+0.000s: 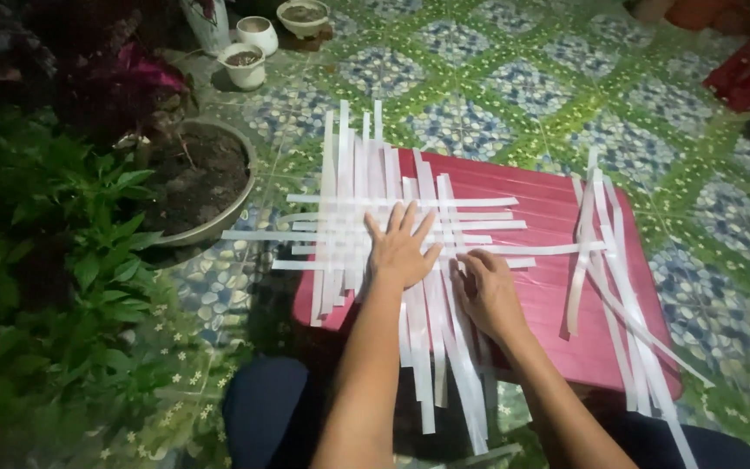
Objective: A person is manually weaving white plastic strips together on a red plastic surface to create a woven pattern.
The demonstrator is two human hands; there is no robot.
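**Hands on the Woven Strips**

Our left hand (401, 250) presses flat, fingers spread, on the woven white strips (375, 230) atop the red board (557, 295). Our right hand (486, 291) pinches one strip. Uneven pull could loosen the crossings.

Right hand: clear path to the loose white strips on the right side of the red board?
Probably yes. The right hand rests on the woven strips; only bare red board lies between it and the loose strips.
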